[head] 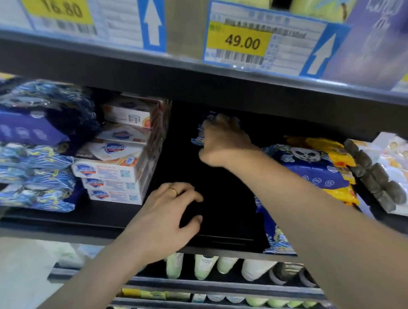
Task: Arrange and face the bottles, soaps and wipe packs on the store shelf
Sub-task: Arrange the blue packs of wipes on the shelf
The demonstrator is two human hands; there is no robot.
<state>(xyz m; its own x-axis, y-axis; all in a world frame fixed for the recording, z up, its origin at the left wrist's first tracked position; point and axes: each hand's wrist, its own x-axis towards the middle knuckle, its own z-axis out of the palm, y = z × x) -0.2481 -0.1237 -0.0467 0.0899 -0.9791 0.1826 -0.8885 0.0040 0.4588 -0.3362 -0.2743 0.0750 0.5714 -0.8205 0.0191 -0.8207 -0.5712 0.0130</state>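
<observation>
My right hand (224,141) reaches deep into the dark gap of the middle shelf and grips a blue wipe pack (199,135) at the back, mostly hidden by my fingers. My left hand (173,211), with a ring on one finger, rests fingers loosely curled on the black shelf floor (231,215) near the front, holding nothing. White soap boxes (119,156) stand stacked left of the gap. A blue panda wipe pack (309,165) lies right of my right arm, on yellow packs (341,159).
Blue patterned wipe packs (36,162) fill the far left. White and dark packs (382,174) sit at the far right. Price tags (241,42) line the upper shelf edge. Pale green and white bottles (206,266) stand on the shelf below.
</observation>
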